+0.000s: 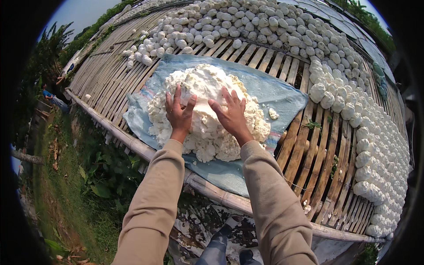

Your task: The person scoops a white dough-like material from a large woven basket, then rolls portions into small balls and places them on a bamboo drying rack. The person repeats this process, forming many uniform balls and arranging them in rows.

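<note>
Nearest, beyond the person's legs (pixel 216 247), the front pole (pixel 212 191) edges a slatted bamboo worktop (pixel 289 150). The blue cloth (pixel 280 92) overlaps this edge, so a hard or uneven push could drag it, I judge, and tip crumbs over the side. The white mound (pixel 205 112) sits on the cloth, its near rim rough and cracked; pressure from above could break pieces loose there, since it looks crumbly. A small clump (pixel 273 114) lies apart on the cloth at the right, and anything rolling past the cloth could drop through the gaps between slats.

Both hands lie over the mound. The left hand (pixel 180 114) has its fingers spread, thumb well apart, seemingly resting flat on the white surface. The right hand (pixel 232 118) is likewise splayed, its thumb pointing toward the left one. Neither pinches anything; how firmly they press cannot be told.

Farther off, shaped white lumps (pixel 380 154) line the right side, and a broad bank of balls (pixel 265 26) fills the back.
</note>
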Motion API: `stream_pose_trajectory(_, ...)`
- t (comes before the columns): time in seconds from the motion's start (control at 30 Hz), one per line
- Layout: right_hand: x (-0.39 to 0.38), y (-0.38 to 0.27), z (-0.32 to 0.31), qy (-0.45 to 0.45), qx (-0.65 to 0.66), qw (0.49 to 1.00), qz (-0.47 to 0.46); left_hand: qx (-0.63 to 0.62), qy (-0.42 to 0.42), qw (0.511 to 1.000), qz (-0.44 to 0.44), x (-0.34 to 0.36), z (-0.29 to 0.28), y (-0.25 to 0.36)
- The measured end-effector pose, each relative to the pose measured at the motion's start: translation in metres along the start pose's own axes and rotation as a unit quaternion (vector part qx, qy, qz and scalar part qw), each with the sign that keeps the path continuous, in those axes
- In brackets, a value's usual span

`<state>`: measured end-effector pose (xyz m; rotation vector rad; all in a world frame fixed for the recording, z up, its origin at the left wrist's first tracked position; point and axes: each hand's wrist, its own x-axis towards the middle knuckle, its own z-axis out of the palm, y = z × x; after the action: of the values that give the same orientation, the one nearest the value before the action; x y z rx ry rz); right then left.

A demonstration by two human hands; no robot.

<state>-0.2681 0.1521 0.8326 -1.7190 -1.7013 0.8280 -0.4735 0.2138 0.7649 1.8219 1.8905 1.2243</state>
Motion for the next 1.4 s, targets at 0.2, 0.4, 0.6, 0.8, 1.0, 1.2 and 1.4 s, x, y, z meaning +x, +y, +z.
stream_pose_trajectory(0.2, 0.099, 0.034, 0.125, 0.191, -0.082, 0.978, 0.008, 0.112, 0.078, 0.990, -0.035, 0.047, 0.067, -0.058)
stream_pose_trajectory(0.4, 0.071, 0.030, 0.035, -0.008, -0.035, 0.999, -0.023, 0.159, -0.106, 0.978, -0.084, 0.067, 0.032, -0.021)
stream_pose_trajectory(0.6, -0.173, 0.097, 0.013, 0.249, 0.158, 0.952, -0.079, -0.106, -0.070, 0.982, 0.142, -0.132, 0.012, 0.087)
stream_pose_trajectory(0.8, -0.475, 0.221, -0.002, 0.218, 0.316, 0.909, 0.160, -0.297, -0.424, 0.819, 0.247, -0.503, 0.010, 0.191)
stream_pose_trajectory(1.0, -0.705, 0.451, 0.098, 0.348, 0.206, 0.745, 0.531, -0.196, -0.663, 0.703, 0.166, -0.737, 0.168, 0.112)
stream_pose_trajectory(1.2, -0.776, 0.723, 0.185, 0.142, 0.000, 0.884, 0.445, -0.077, -0.687, 0.716, 0.102, -0.858, 0.418, -0.043)
stream_pose_trajectory(1.4, -0.674, 0.906, 0.105, 0.311, 0.000, 0.894, 0.321, -0.079, -0.401, 0.874, 0.264, -0.850, 0.631, -0.083)
